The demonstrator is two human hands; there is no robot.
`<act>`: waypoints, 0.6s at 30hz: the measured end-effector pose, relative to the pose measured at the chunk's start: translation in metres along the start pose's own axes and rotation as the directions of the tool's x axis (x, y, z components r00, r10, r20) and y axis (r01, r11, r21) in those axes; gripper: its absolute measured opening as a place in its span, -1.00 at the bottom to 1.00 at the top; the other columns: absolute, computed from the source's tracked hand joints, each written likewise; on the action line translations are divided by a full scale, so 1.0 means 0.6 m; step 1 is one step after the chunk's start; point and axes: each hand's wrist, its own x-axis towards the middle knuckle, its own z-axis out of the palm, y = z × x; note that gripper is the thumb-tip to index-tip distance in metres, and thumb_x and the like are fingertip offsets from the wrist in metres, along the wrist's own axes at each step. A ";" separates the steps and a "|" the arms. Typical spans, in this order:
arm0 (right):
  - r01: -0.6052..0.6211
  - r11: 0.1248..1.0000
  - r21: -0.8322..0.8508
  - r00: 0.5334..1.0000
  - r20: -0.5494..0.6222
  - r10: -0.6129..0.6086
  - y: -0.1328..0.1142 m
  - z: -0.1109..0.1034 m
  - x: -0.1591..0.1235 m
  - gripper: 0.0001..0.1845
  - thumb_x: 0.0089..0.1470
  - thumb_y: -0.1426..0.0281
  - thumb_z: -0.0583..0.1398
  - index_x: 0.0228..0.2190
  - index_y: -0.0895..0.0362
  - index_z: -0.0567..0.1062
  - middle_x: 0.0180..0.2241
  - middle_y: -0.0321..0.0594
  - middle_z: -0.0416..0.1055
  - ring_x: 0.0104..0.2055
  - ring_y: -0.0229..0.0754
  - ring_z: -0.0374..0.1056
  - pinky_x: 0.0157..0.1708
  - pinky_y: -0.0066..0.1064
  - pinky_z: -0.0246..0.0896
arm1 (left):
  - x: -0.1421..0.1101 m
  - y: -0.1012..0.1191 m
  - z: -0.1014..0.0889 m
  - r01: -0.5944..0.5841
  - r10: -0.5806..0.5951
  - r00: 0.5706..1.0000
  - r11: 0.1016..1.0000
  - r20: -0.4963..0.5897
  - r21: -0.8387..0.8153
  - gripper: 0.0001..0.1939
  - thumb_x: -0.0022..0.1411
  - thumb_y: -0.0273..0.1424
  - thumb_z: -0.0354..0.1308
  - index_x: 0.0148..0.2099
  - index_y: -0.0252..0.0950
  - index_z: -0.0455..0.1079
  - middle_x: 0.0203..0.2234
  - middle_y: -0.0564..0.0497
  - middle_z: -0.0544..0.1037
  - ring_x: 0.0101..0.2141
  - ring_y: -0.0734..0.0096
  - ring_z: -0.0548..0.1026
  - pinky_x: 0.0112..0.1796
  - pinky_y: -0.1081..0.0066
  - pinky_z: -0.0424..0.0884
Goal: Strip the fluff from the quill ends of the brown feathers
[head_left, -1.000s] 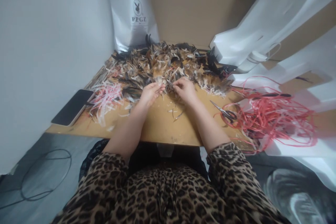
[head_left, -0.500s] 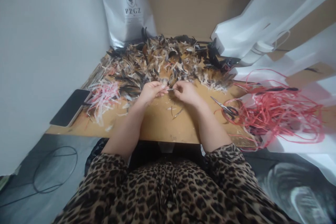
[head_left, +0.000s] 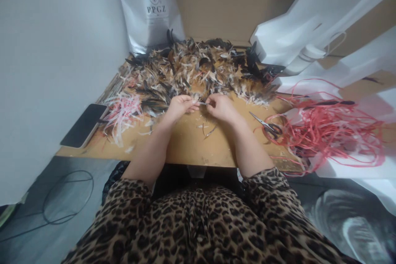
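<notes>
A big heap of brown, black and cream feathers (head_left: 198, 70) covers the back of a wooden table (head_left: 185, 144). Both hands rest at the heap's near edge, fingertips almost meeting. My left hand (head_left: 178, 107) is closed in a pinch on one end of a thin feather quill (head_left: 202, 103). From the other side, my right hand (head_left: 220, 107) pinches the same quill. Small feather scraps (head_left: 206, 128) lie on the wood just below the hands.
Scissors (head_left: 267, 125) lie right of my right hand beside a tangle of red string (head_left: 328, 132). Pink and white strips (head_left: 123, 111) and a dark phone (head_left: 84, 124) sit at the left. A silver bag (head_left: 153, 8) stands behind; white bags (head_left: 309, 29) at the right.
The hands drew slightly back from the heap toward me with the quill held between them. The camera tilted a little.
</notes>
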 end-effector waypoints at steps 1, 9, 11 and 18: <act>-0.001 1.000 0.004 1.000 0.006 0.001 0.000 0.000 0.000 -0.83 -0.15 0.48 0.10 -0.46 0.17 0.48 -0.49 -0.19 0.41 -0.42 -0.20 0.24 -0.36 -0.39 0.06 | 0.000 -0.001 0.001 0.003 -0.003 1.000 1.000 0.001 0.010 -0.72 -0.06 -0.29 0.37 -0.40 -0.42 0.46 -0.40 -0.16 0.61 -0.48 0.46 0.55 -0.50 0.56 0.40; -0.119 0.942 0.315 0.990 -0.040 0.139 0.010 0.013 0.003 -0.89 -0.13 0.41 0.14 -0.48 0.16 0.45 -0.55 -0.29 0.37 -0.50 -0.28 0.22 -0.44 -0.43 0.09 | 0.001 -0.002 0.007 0.051 -0.051 0.999 0.998 -0.015 -0.024 -0.82 -0.01 -0.40 0.33 -0.44 -0.43 0.45 -0.55 -0.07 0.56 -0.57 0.54 0.49 -0.48 0.55 0.40; -0.145 0.866 0.479 0.965 -0.123 0.230 0.016 0.022 0.009 -0.82 -0.12 0.34 0.18 -0.41 0.16 0.45 -0.50 -0.29 0.39 -0.49 -0.28 0.23 -0.42 -0.42 0.14 | 0.003 -0.002 0.007 0.073 -0.078 0.996 0.989 -0.031 -0.127 -0.86 0.02 -0.46 0.31 -0.44 -0.43 0.43 -0.55 -0.05 0.55 -0.58 0.59 0.47 -0.49 0.58 0.38; -0.161 0.621 0.767 0.859 -0.200 0.470 0.001 0.037 0.017 -0.68 -0.14 0.18 0.25 -0.37 0.13 0.43 -0.43 -0.27 0.40 -0.43 -0.29 0.27 -0.36 -0.41 0.22 | 0.005 0.009 0.010 0.069 -0.137 0.985 0.873 -0.106 -0.482 -0.85 0.16 -0.62 0.15 -0.46 -0.42 0.37 -0.58 0.02 0.51 -0.57 0.71 0.44 -0.47 0.69 0.35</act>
